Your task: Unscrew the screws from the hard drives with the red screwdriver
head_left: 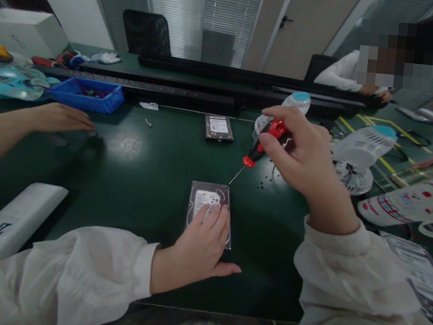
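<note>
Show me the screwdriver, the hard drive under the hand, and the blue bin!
screwdriver (254, 157): head view, red lower end of its handle.
hard drive (206, 198): head view, white label on its top.
blue bin (77, 101): head view, its front wall.

Our left hand (199, 245) lies flat and low; our right hand (301, 153) is raised in a closed grip.
Our left hand rests palm down, its fingers (214, 218) stretched forward and close together, the thumb spread out to the right. Its forearm comes in from the lower left in a white sleeve (76, 266). Our right hand is held higher and further out, wrist bare and bent, fingers curled tight against the thumb, its sleeved forearm rising from the lower right.
</note>
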The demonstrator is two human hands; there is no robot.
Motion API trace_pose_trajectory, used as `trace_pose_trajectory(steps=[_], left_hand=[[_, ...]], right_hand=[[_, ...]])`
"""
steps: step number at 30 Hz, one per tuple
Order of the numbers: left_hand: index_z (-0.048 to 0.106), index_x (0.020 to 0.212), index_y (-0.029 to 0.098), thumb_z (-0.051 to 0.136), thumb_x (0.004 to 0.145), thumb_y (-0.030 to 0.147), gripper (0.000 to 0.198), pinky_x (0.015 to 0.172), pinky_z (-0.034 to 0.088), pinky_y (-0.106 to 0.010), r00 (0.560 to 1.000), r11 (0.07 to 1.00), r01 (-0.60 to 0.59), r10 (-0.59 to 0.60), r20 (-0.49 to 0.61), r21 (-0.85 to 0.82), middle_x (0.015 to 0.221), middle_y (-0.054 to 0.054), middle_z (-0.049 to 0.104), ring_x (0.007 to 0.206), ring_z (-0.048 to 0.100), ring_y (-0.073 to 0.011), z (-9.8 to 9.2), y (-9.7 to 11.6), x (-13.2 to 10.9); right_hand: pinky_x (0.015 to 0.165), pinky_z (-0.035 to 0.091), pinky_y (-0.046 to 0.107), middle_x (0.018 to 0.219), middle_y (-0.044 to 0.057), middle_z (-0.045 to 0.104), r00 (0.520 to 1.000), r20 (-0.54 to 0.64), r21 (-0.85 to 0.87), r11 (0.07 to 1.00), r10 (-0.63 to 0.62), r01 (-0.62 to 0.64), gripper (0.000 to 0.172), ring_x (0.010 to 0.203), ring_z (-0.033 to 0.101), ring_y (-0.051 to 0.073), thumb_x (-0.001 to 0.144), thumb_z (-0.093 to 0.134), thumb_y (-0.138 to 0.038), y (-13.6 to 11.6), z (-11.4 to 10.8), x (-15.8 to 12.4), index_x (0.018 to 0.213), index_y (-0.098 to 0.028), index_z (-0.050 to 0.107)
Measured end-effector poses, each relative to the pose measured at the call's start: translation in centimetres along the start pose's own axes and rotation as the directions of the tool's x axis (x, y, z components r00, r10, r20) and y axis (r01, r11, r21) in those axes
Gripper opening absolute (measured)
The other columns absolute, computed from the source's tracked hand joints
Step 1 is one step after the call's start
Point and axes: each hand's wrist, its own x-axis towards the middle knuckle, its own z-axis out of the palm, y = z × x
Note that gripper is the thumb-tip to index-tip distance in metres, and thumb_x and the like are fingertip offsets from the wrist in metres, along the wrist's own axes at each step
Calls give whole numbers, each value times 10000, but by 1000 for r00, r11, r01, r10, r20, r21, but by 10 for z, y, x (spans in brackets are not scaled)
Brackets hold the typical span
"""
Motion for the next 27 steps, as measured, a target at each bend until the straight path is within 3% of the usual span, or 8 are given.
trace_pose_trajectory(steps=[4, 10, 15, 19, 23, 27], left_hand=[[650, 1437, 7, 278, 985, 841, 1020, 1146, 401, -485, 1000, 1000, 5, -5, 16, -3, 1495, -257, 626, 1372, 571, -381, 0, 0, 0], [660, 1422, -2, 301, 972, 853, 1031, 1140, 404, -492, 1000, 1000, 5, -5, 0, -7, 1485, -262, 632, 1354, 581, -386, 1, 0, 1], [674, 1409, 4, 310, 970, 853, 1022, 1131, 412, -493, 1000, 1000, 7, -7, 1, -11, 1469, -264, 643, 1343, 589, -389, 0, -1, 1], [662, 1426, 12, 304, 976, 845, 1013, 1137, 406, -492, 1000, 1000, 4, -4, 27, -15, 1474, -263, 639, 1351, 583, -386, -2, -1, 2], [665, 1409, -14, 318, 980, 837, 1013, 1118, 420, -496, 1000, 1000, 2, -2, 20, -25, 1465, -275, 639, 1334, 590, -392, -2, -1, 1], [663, 1412, -9, 323, 978, 839, 1012, 1124, 411, -492, 1000, 1000, 2, -1, 11, -24, 1462, -269, 643, 1337, 589, -391, -2, -1, 1]], right_hand=[[661, 435, 353, 825, 51, 699, 998, -22, -176, 983, 53, -56, 377, 702, 636, 212, 981, 579, -498, -2, 2, 0, 1201, -206, 671], [709, 506, 389, 992, 62, 688, 996, 80, 40, 998, 35, -38, 522, 747, 613, 218, 946, 561, -393, 5, -6, -2, 1430, -211, 483], [757, 513, 389, 1121, 93, 710, 997, 69, 24, 999, 20, -21, 530, 835, 642, 231, 943, 614, -512, 3, -5, 1, 1378, -210, 591], [705, 490, 344, 866, 43, 703, 996, 48, -11, 997, 77, -76, 360, 716, 624, 193, 924, 647, -410, 2, -9, 1, 1219, -209, 696], [698, 501, 346, 888, 38, 708, 994, 96, 74, 996, 43, -51, 442, 682, 598, 177, 891, 626, -298, 2, -16, 0, 1322, -213, 673], [679, 497, 346, 910, 46, 730, 994, 104, 69, 997, 30, -38, 498, 660, 602, 173, 936, 646, -407, -1, -16, 0, 1397, -219, 654]])
